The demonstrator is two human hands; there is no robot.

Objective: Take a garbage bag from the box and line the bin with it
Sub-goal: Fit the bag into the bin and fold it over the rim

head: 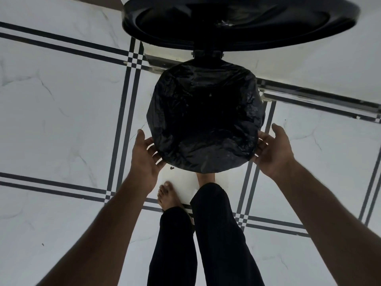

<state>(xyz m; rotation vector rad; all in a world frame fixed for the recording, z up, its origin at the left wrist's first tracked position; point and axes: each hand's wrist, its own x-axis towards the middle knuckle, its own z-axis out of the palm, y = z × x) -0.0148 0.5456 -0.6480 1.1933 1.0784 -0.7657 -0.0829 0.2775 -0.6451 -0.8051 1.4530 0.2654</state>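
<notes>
The black garbage bag (203,116) already covers the bin in the middle of the frame. The left hand (144,155) and right hand (274,149) touch its sides, fingers loose. Only tidying looks left

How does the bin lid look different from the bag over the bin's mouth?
The lid is raised, standing open behind the bin; the bag is spread over the mouth below it. The lid is smooth and rigid, the bag wrinkled and shiny. No hand touches the lid; the left hand and right hand flank the bag's edge. Both are black and round.
</notes>
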